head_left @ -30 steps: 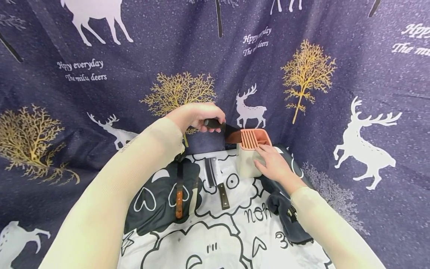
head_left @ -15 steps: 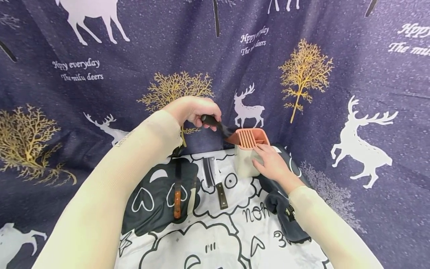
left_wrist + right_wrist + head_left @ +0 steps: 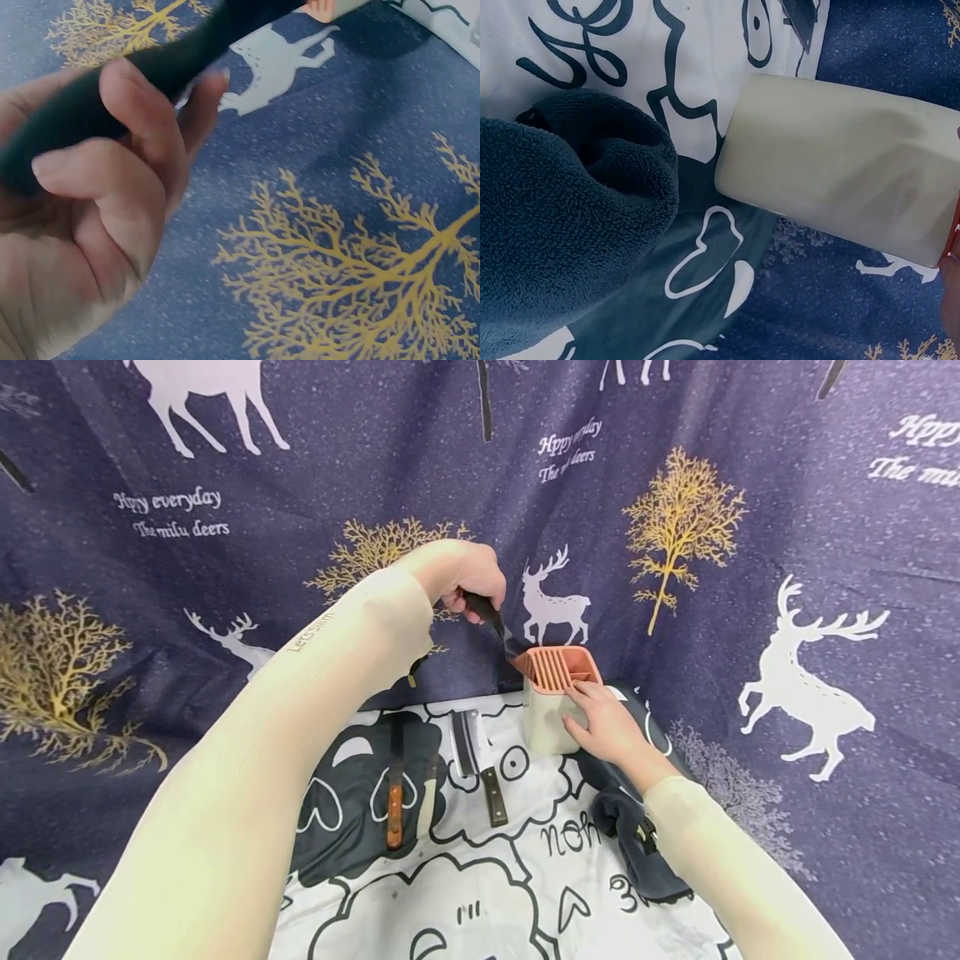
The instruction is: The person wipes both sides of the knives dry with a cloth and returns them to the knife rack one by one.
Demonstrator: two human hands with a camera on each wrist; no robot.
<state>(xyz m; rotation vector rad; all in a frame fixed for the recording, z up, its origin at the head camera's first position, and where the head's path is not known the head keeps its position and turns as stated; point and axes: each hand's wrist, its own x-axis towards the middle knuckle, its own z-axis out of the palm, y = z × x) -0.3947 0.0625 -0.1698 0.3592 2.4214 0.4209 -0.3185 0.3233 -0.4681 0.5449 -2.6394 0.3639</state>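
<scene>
My left hand (image 3: 474, 578) grips the black handle of a kitchen knife (image 3: 484, 608), fingers wrapped around it. The blade slants down to the right, its tip right at the slotted orange top (image 3: 550, 669) of a cream knife holder (image 3: 547, 727). In the left wrist view the fingers curl around the handle (image 3: 180, 64), while the blade is mostly out of frame. My right hand (image 3: 609, 727) rests against the holder's front right corner, fingers straight at the rim and thumb along the wall. The right wrist view shows the holder's smooth side (image 3: 832, 157) and only a bit of that hand.
On the patterned cloth (image 3: 420, 910) lie a cleaver (image 3: 495, 795) with a dark handle, a wooden-handled knife (image 3: 395, 817) and a pale-handled one (image 3: 427, 807). A dark fleecy cloth (image 3: 645, 852) is bunched under the right forearm. A blue printed curtain (image 3: 787, 485) hangs behind.
My left hand has risen, tipping the knife from nearly level to a steep slant with the tip at the slots. The right hand stays on the holder.
</scene>
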